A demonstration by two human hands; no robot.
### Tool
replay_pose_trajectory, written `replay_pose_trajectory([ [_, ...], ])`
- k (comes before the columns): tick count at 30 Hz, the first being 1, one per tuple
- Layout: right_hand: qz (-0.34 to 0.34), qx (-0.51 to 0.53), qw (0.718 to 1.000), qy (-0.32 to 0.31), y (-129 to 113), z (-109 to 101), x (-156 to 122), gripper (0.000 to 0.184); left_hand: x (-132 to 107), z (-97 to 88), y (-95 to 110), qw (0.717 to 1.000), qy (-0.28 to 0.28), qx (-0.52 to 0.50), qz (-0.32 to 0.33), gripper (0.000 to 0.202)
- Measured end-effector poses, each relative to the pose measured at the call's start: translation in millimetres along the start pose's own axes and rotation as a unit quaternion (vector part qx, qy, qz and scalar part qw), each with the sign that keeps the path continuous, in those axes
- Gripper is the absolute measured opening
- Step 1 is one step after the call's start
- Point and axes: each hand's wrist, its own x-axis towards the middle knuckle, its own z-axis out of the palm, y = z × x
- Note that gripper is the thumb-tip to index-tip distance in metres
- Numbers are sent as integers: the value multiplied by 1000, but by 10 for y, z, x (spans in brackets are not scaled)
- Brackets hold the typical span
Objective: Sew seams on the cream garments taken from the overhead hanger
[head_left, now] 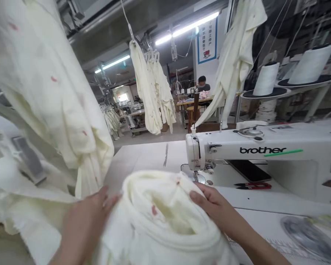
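A cream garment [182, 235] with small reddish spots hangs in front of me, its round ribbed neck opening facing up. At the opening's right edge, my right hand [209, 202] pinches the cloth between thumb and fingers. My left hand [85, 221] is blurred by motion; its curled fingers are at the garment's left side, and their tips do not show clearly. Just beyond the garment stands the needle end of a white Brother sewing machine [226, 147].
Spotted cream cloth [57, 92] hangs close on the left. More cream garments [151, 88] hang from an overhead rail. Red-handled thread snips [253, 186] and a dark phone [249, 170] lie under the machine arm. Thread cones [266, 79] stand behind; a person [203, 86] sits farther back.
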Motion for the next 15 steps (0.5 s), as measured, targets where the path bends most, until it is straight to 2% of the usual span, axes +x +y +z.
replay_pose_trajectory([
  [1,-4,-28,999,22,66,-28,-18,31,-20,173,-2,1000,7,3,23,49],
  [2,-12,-58,997,41,122,-41,-38,30,-40,348,59,998,-13,2,68,56],
  [3,-19,-85,995,55,167,-44,-61,31,-58,518,169,990,-63,-13,124,59],
  [5,-30,-132,988,75,233,-47,-123,31,-78,826,457,951,-208,-98,206,51],
  [7,-29,-166,980,103,269,-81,-214,30,-88,1066,708,903,-338,-175,199,34],
  [8,-21,-181,976,118,278,-112,-269,30,-97,1156,790,886,-373,-212,175,30],
  [9,-8,-197,972,125,282,-150,-324,31,-114,1227,841,876,-386,-247,150,28],
  [11,10,-226,967,117,278,-226,-422,32,-171,1318,870,874,-365,-293,128,25],
  [13,-13,-266,956,122,263,-275,-473,26,-243,1359,854,885,-332,-295,139,18],
  [15,-55,-307,940,140,252,-285,-464,24,-303,1371,842,892,-323,-279,152,13],
])
